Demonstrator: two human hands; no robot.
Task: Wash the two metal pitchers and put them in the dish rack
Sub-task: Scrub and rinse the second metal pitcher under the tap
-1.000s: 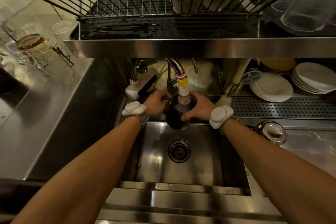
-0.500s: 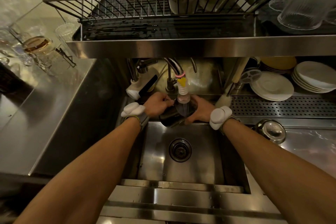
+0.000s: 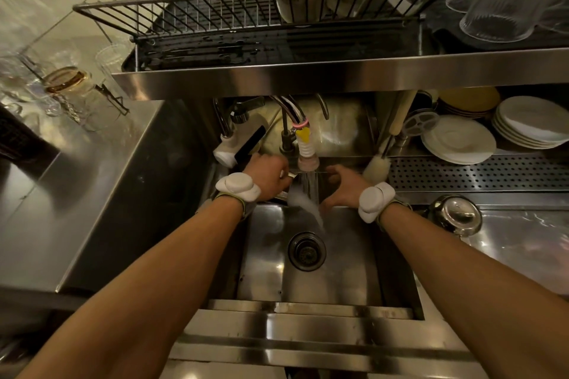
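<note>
A dark round metal pitcher (image 3: 303, 186) is held tipped under the ribbed white faucet nozzle (image 3: 307, 152), gripped by left hand (image 3: 268, 175) and right hand (image 3: 341, 186); water is poured into the steel sink (image 3: 348, 271).

Both forearms are bare from the bottom edge of the frame up to the wrists, with no sleeves in view. Each wrist carries a band with a yellow-green edge and a grey strap. On top of the left wrist band (image 3: 237, 187) sits a white, rounded, two-lobed pod, smooth and matte. The right wrist band (image 3: 376, 201) bears a matching white pod of the same lobed shape. The left hand (image 3: 268, 176) and right hand (image 3: 341, 186) wear no gloves, and no rings show on the visible fingers.
</note>
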